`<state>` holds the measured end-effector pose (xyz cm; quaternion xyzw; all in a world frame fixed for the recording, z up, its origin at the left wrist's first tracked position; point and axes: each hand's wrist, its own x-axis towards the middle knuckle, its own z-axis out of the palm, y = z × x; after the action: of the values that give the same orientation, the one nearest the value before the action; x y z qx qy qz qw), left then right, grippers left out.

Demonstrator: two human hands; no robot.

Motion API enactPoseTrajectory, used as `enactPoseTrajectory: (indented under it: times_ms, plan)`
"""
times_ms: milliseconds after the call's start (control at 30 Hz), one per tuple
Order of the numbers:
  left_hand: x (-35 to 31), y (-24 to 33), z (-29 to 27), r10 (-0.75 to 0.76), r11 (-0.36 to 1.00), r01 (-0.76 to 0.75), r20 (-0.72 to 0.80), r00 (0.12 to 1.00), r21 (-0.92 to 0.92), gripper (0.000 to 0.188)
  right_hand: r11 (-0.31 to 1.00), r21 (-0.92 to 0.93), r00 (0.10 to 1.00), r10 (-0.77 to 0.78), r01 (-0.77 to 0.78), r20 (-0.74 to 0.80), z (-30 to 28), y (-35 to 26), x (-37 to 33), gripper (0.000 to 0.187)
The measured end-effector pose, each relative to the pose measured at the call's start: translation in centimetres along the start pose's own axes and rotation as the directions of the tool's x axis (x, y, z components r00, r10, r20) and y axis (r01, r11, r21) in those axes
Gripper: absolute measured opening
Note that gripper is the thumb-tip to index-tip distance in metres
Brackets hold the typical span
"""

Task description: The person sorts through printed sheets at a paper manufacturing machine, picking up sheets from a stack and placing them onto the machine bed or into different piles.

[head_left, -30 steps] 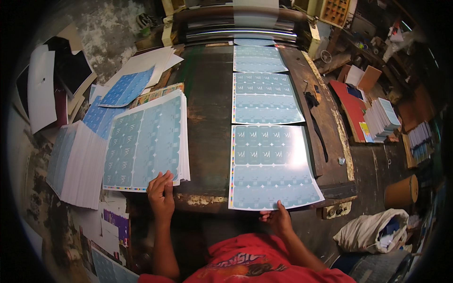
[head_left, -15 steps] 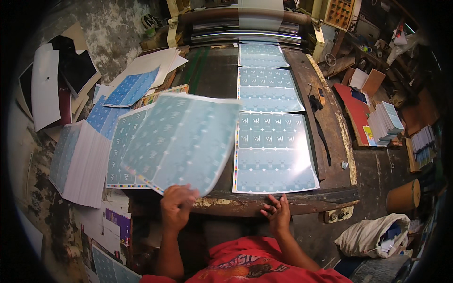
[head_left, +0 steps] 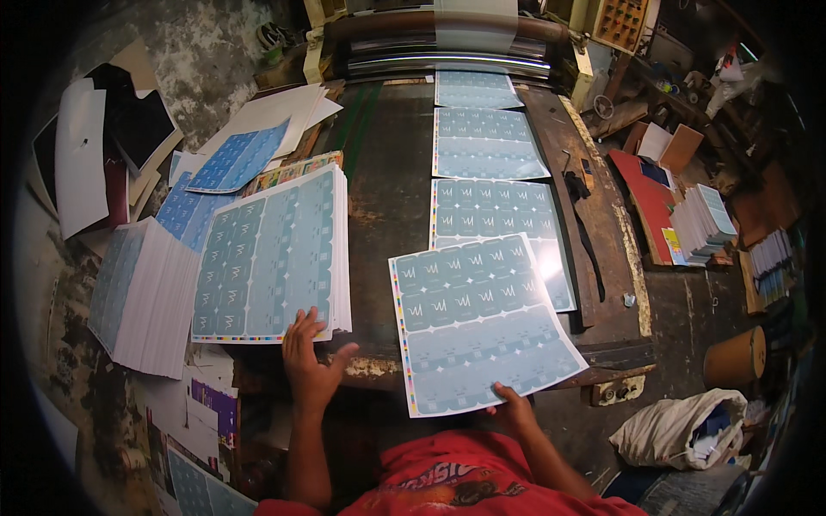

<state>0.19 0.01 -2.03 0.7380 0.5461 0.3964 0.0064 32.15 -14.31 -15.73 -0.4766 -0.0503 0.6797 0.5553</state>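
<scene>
My right hand pinches the near edge of a pale blue-green printed sheet, thumb on top. The sheet is tilted above the table's front edge and partly covers another printed sheet. My left hand rests its fingertips on the near right corner of a thick stack of matching sheets, with the thumb spread away and nothing gripped. Further printed sheets lie in a row on the dark table bed, leading toward the rollers.
A tall leaning stack of sheets is at the left, beside blue printed sheets. A black strap lies along the right side. On the right floor are a sack, a brown bucket and a paper stack.
The sheet my left hand was lifting over the stack is now to the right, in my right hand. My left hand has let go. The row of sheets has shifted toward the rollers.
</scene>
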Motion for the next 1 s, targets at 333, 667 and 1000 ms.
enactPoseTrajectory:
  times_ms: [333,667,1000]
  plan:
    - [-0.1,-3.5,2.1,-0.264,0.954,0.248,-0.077,0.962,-0.172,0.022,0.995,-0.090,0.995,-0.053,0.046,-0.084,-1.5,2.1,-4.5,0.033]
    - [0.2,-2.3,2.2,-0.209,0.978,0.207,-0.100,0.973,-0.030,0.024,0.997,-0.051,0.993,0.049,-0.055,-0.106,-2.9,3.2,-5.5,0.042]
    - [-1.6,-3.7,1.7,0.074,0.981,-0.059,-0.079,0.994,0.186,0.019,0.996,0.062,0.996,-0.065,0.069,-0.062,-1.5,1.4,-2.4,0.040]
